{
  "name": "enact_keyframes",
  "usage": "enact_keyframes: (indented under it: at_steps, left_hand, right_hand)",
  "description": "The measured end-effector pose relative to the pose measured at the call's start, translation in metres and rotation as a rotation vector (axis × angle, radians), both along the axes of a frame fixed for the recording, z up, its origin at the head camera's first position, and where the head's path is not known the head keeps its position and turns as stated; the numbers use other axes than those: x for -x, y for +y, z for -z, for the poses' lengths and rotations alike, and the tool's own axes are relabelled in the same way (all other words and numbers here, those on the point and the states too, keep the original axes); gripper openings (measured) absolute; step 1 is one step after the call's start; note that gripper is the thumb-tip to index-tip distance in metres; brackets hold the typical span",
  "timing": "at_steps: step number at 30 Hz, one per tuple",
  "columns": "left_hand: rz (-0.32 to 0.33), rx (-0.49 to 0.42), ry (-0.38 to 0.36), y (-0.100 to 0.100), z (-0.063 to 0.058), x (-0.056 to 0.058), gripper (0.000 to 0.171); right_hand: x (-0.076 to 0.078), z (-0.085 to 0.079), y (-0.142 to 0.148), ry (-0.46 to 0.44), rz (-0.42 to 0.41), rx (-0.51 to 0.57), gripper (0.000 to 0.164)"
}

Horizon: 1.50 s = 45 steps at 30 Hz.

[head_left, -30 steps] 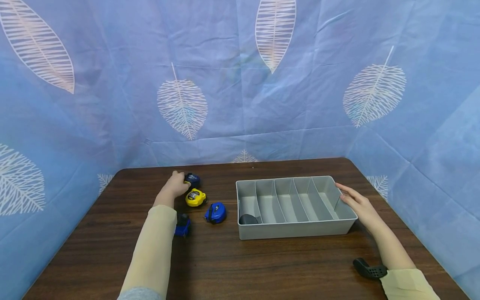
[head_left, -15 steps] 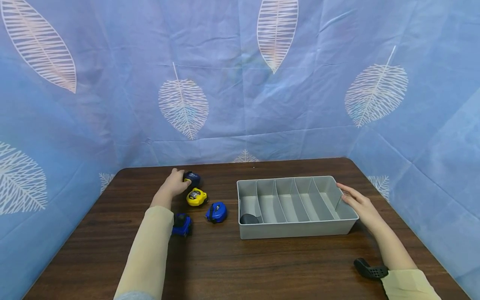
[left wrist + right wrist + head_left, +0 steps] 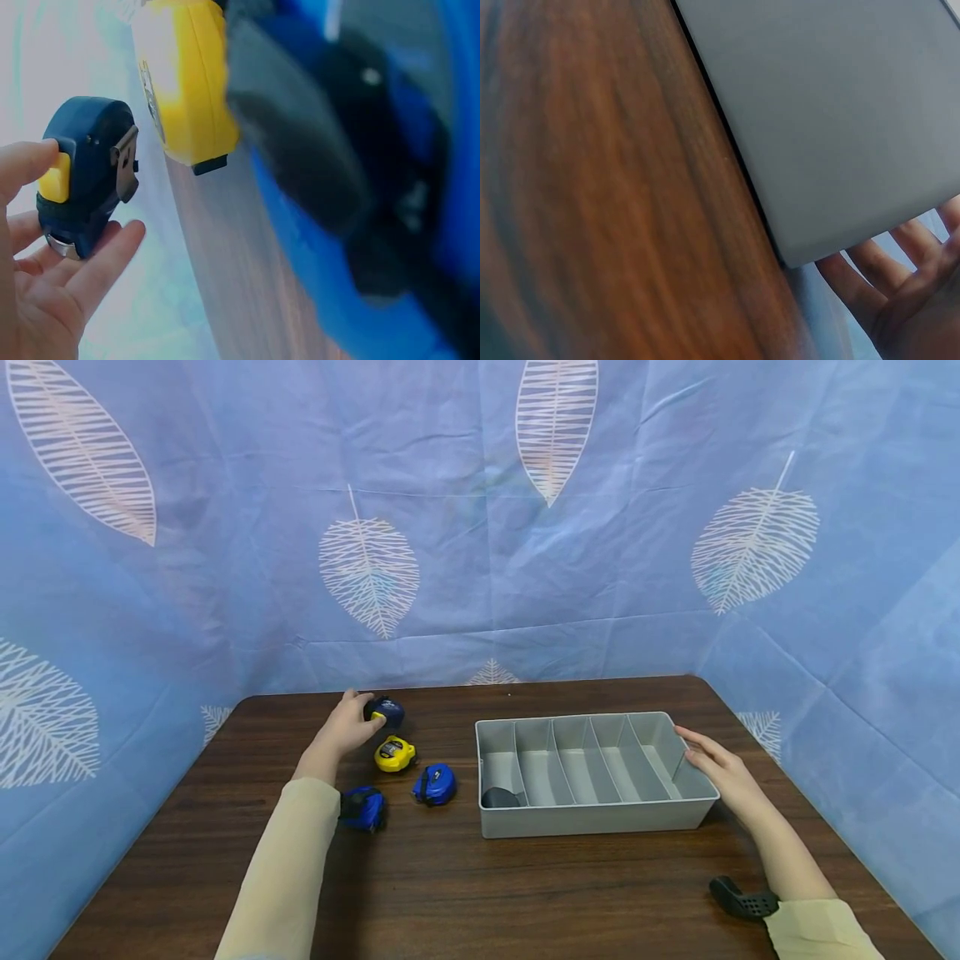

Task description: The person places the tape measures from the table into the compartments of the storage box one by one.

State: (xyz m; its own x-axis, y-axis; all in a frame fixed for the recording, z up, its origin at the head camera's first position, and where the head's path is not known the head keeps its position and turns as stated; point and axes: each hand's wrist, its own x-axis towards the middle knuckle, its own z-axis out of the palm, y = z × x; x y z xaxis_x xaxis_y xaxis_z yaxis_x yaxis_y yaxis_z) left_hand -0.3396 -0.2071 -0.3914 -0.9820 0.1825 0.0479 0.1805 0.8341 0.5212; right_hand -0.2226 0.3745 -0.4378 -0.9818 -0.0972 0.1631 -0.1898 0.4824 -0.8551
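My left hand holds a dark navy tape measure near the back left of the table. In the left wrist view, the thumb lies on the yellow button of this tape measure and fingers support its underside. Closest to that hand is a yellow tape measure; a blue one lies to its right, and another blue one sits beside the left forearm. My right hand rests against the right end of a grey divided tray, fingers extended; some fingertips are hidden in the right wrist view.
A dark rounded object lies in the tray's leftmost compartment. A black strap-like piece is at the right wrist. The dark wooden table meets a blue leaf-patterned cloth at its back and sides.
My left hand has risen slightly along with the navy tape measure, and the left forearm has shifted left, uncovering more of the blue tape measure beside it. The right hand stays at the tray.
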Motion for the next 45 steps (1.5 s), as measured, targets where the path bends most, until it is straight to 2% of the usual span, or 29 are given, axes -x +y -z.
enact_keyframes:
  at_steps: [6, 18, 25, 30, 40, 45]
  left_hand:
    - [0.029, -0.026, 0.062, 0.004, -0.004, -0.005, 0.062]
    - [0.085, -0.166, 0.169, 0.016, -0.004, -0.019, 0.059]
    - [0.087, -0.247, 0.233, 0.026, -0.004, -0.029, 0.056]
    - [0.098, -0.293, 0.313, 0.032, -0.004, -0.037, 0.054]
    - [0.136, -0.481, 0.472, 0.047, -0.004, -0.049, 0.047]
    - [0.133, -0.557, 0.511, 0.054, -0.001, -0.055, 0.047]
  right_hand:
    - [-0.001, 0.0, 0.0, -0.002, 0.004, -0.005, 0.054]
    - [-0.002, -0.002, -0.001, 0.005, 0.006, -0.014, 0.054]
    - [0.0, -0.002, 0.0, -0.001, 0.004, -0.001, 0.055]
    - [0.001, -0.002, 0.0, -0.005, 0.002, 0.001, 0.055]
    - [-0.001, -0.004, -0.001, -0.01, 0.0, 0.006, 0.055]
    - [-0.001, -0.003, -0.001, -0.018, 0.001, 0.001, 0.055]
